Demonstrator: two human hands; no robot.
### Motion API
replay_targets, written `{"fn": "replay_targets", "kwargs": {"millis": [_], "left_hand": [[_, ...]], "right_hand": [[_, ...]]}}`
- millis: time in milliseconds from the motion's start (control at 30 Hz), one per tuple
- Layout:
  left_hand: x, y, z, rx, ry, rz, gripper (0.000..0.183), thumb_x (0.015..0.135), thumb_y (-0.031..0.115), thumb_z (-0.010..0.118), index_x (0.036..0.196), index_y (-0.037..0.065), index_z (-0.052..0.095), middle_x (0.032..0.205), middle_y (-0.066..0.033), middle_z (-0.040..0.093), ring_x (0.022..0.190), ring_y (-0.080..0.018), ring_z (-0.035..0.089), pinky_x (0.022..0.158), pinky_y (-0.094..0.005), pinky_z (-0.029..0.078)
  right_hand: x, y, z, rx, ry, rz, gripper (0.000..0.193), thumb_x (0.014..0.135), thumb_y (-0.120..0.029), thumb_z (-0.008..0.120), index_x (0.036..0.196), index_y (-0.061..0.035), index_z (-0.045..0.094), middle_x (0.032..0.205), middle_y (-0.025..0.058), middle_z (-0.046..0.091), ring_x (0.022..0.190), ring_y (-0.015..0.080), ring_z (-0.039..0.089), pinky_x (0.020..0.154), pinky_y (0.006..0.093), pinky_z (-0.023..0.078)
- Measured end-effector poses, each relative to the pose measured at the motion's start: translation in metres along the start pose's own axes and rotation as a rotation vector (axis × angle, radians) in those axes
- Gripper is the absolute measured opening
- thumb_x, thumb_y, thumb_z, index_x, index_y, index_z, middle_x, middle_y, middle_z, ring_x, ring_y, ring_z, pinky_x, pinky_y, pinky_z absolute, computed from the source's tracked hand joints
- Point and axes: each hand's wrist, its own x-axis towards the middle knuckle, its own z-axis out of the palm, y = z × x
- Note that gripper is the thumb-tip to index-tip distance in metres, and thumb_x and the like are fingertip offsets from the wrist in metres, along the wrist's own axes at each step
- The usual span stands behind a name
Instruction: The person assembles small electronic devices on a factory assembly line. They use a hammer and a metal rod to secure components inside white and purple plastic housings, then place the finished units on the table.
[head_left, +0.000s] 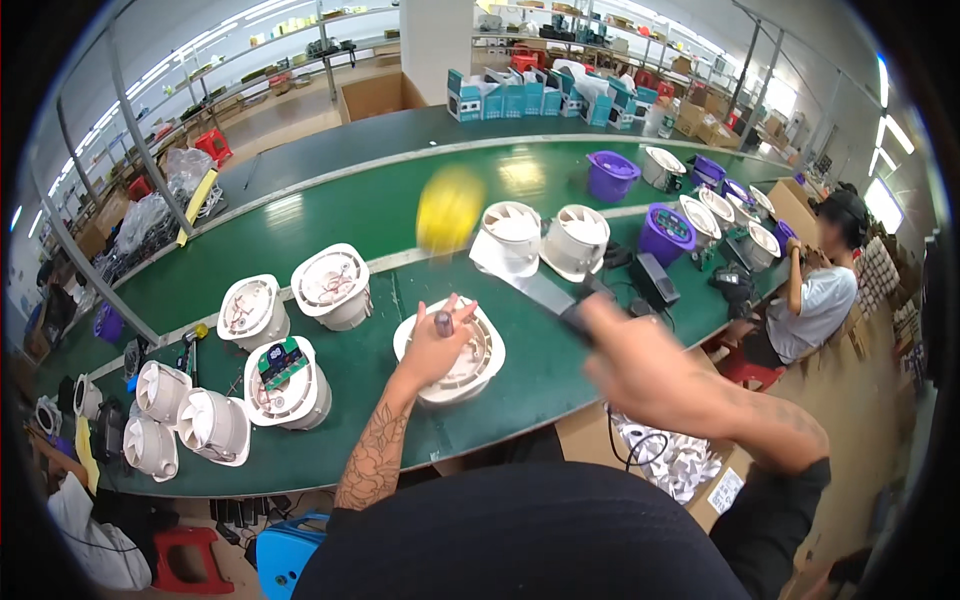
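My right hand (pixel 645 360) is gripped round the dark handle of a mallet with a yellow head (pixel 450 210). The head is smeared by motion and stands raised above the bench. Below it, my left hand (pixel 435 350) pinches a short metal rod (pixel 443 323), whose round end points up. That hand rests over a white plastic fan housing (pixel 478 365) lying on the green bench; the rod's lower end is hidden. Two white housings with fan blades (pixel 511 225) (pixel 577 240) sit just beyond. To the left stands a white housing with a green circuit board (pixel 284 365) on top.
More white housings (pixel 250 310) stand left. Purple housings (pixel 667 232), a black box (pixel 654 280) and a seated person (pixel 820 285) are at the right. A conveyor belt (pixel 330 215) runs behind. Below the bench's front edge is a carton of white parts (pixel 680 460).
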Motion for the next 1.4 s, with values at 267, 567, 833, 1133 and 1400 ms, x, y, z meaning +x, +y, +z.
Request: {"fn": "replay_targets", "kwargs": {"millis": [267,567,833,1133,1400], "left_hand": [[0.009,0.003,-0.010,0.141,-0.001,0.100,0.037,0.085,0.031,0.062,0.110,0.004,0.064,0.135,-0.0177,0.052,0.137,-0.0326,0.034,0.116,-0.0482,0.011],[-0.019,0.038,-0.031,0.299,-0.008,0.025,0.024,0.070,0.014,0.073,0.093,0.008,0.070,0.105,-0.0128,0.062,0.103,-0.0309,0.055,0.093,-0.0382,0.042],[-0.012,0.049,-0.042,0.120,-0.017,-0.200,0.018,0.075,0.007,0.068,0.091,-0.001,0.068,0.075,-0.0071,0.068,0.062,-0.0153,0.063,0.062,-0.0279,0.050],[-0.071,0.010,-0.096,-0.701,0.475,-0.224,0.013,0.086,0.011,0.058,0.082,-0.001,0.059,0.084,-0.0143,0.065,0.072,-0.0175,0.062,0.068,-0.0366,0.058],[-0.036,-0.030,-0.021,-0.908,0.476,-0.467,0.022,0.094,0.016,0.048,0.088,-0.003,0.057,0.085,-0.0103,0.062,0.081,-0.0235,0.068,0.070,-0.0430,0.061]], "right_hand": [[-0.002,0.014,-0.005,0.006,0.116,-0.242,0.025,0.080,-0.002,0.053,0.098,0.0048,0.037,0.064,0.0259,0.055,0.066,0.0468,0.057,0.059,0.0520,0.044],[0.044,0.160,0.133,0.046,0.251,0.135,0.024,0.086,-0.010,0.054,0.104,0.0002,0.042,0.079,0.0288,0.060,0.075,0.0474,0.059,0.065,0.0537,0.046],[0.076,0.191,0.188,-0.032,0.313,0.219,0.036,0.087,-0.013,0.057,0.120,-0.0019,0.046,0.100,0.0234,0.058,0.090,0.0412,0.061,0.074,0.0504,0.049],[0.100,0.121,0.195,0.702,0.267,0.012,0.068,0.089,-0.042,0.062,0.133,0.0058,0.042,0.132,0.0288,0.048,0.118,0.0396,0.051,0.101,0.0433,0.039],[0.183,0.093,0.219,1.310,0.239,0.003,0.041,0.091,-0.022,0.060,0.124,0.0020,0.053,0.109,0.0152,0.065,0.101,0.0209,0.061,0.090,0.0327,0.046]]}}
